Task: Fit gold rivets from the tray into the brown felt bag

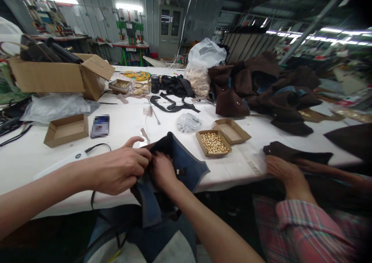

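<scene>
A dark blue and brown piece of bag material [186, 158] lies over the table's front edge, its lower part hanging toward my lap. A small metal fitting [181, 171] shows on its blue face. My left hand [122, 168] is closed with its fingers pinched on the upper left edge of the piece. My right hand [164, 172] reaches into the fold, fingers curled on the material; the fingertips are partly hidden. Just beyond, to the right, stands an open cardboard box of gold-coloured rivets [213, 143].
A co-worker's hands [286, 172] hold a brown piece at the right. Brown pieces [261, 81] are heaped behind. A clear bag of small parts [188, 122], black straps [174, 103], an empty carton [66, 130] and a large cardboard box [52, 75] stand on the white table [128, 119].
</scene>
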The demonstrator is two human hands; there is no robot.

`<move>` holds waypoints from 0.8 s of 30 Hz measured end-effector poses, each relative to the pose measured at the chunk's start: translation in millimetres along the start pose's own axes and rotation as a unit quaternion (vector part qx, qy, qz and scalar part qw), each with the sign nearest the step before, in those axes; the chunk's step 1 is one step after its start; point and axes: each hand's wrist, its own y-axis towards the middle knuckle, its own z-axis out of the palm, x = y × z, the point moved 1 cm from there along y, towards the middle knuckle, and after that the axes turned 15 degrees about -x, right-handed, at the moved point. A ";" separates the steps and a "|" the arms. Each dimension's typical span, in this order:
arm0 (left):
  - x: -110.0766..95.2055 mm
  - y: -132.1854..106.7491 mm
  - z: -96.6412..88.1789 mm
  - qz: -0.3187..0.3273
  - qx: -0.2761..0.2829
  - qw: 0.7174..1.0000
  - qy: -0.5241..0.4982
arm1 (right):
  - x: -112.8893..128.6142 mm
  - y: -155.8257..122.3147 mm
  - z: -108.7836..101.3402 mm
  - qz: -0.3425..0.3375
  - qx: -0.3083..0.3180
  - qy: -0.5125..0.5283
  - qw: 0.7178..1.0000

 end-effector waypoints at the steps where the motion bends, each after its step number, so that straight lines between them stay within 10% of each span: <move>1: -0.2 -9.1 -5.7 -0.022 0.013 1.000 -0.015 | 8.4 3.7 14.4 -0.004 0.001 0.003 1.000; 24: 14.6 -39.5 3.9 -0.136 -0.059 0.988 -0.046 | -1.7 -10.9 43.5 -0.039 0.016 0.021 0.999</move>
